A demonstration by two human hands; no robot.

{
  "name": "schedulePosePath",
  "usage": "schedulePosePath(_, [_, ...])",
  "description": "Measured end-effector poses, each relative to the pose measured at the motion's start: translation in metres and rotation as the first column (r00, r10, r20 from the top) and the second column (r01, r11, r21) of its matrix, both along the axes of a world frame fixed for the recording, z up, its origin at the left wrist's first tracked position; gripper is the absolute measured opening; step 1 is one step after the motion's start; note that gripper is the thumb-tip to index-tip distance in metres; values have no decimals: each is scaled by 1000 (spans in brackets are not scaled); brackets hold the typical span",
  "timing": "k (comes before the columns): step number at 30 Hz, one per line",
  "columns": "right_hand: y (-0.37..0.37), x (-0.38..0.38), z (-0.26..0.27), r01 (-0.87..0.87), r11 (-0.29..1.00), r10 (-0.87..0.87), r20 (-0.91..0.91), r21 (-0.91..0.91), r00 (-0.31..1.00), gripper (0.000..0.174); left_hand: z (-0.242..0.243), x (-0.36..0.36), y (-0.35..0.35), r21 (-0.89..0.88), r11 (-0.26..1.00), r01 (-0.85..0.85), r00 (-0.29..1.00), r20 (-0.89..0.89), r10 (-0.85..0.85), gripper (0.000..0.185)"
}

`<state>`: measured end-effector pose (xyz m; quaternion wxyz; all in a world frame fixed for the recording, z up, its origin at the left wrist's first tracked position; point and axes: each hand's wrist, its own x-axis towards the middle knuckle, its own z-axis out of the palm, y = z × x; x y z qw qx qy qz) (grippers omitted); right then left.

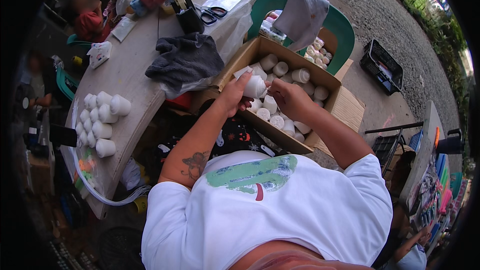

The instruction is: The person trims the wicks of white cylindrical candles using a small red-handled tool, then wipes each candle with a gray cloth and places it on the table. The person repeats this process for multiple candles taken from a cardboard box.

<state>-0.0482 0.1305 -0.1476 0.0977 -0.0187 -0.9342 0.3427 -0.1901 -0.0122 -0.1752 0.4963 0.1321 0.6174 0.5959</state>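
Over an open cardboard box, my left hand grips a white candle, lying tilted with its narrower end towards the right. The fingers of my right hand are pinched together at that end. Whatever thin part lies between those fingertips is too small to make out. Inside the box, several more white candles lie loose in a heap below both hands. On the table to the left, a group of white candles stands close together.
A dark grey towel, scissors and a black tape dispenser lie on the table. A bundle of white strands hangs over its edge. Beyond the box stands a green plastic chair with a cloth. Other people are nearby.
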Motion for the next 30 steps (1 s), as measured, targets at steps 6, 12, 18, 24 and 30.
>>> schedulePosePath(6, [10, -9, -15, 123, 904, -89, 101, -410, 991, 7, 6, 1, 1, 0, 999, 35, 999, -2, -35, 49])
schedulePosePath(12, [-2, 0, 2, -43, 998, 41, 34, 39, 999, 9, 1, -1, 0, 18, 1000, 7, 996, 91, -8, 48])
schedulePosePath(18, [13, -6, -26, 9, 833, -47, -54, -553, 997, 14, 1, -7, -3, 158, 983, 94, 983, 145, -117, 43])
schedulePosePath(24, [15, -7, -10, 217, 581, -47, 234, -785, 971, 14, -14, -3, -20, 380, 925, -10, 959, 264, -98, 44])
schedulePosePath(30, [6, -3, -9, 37, 667, 4, 53, -744, 999, 14, 9, 1, -17, 169, 923, 347, 926, -217, -308, 59])
